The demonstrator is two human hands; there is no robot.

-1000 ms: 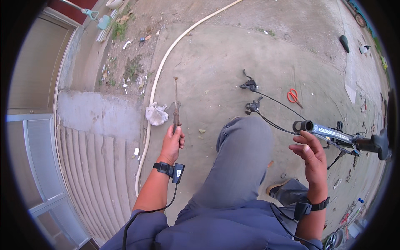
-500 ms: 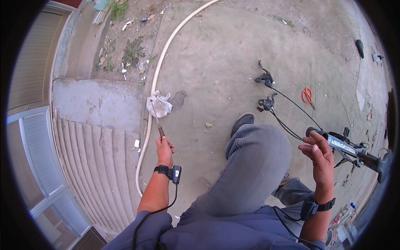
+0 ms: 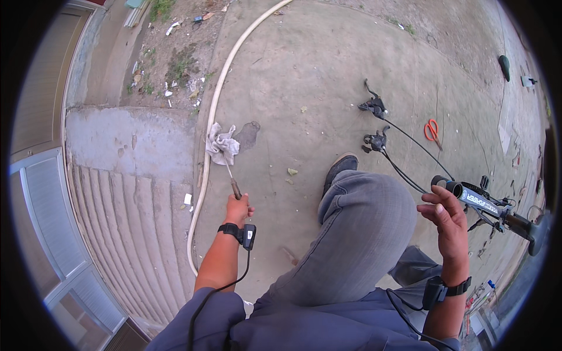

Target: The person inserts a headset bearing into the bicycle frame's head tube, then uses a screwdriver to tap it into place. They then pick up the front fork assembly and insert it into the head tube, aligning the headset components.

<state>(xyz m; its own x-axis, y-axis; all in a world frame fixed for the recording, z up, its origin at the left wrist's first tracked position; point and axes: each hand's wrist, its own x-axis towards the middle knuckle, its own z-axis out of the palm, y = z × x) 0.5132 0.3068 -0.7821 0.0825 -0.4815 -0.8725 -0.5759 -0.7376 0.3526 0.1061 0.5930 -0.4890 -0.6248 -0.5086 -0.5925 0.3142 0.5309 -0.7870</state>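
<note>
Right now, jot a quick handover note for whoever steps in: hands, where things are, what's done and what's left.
Left hand: gripping a long thin tool by its handle, tip at the crumpled rag on the concrete beside the pale hose.
Right hand: holding the bicycle handlebar near its open end.
Two brake levers lie on the ground, cables trailing to the bar; orange scissors beyond.
Done: levers are off the bar.
Left: cannot tell.
</note>
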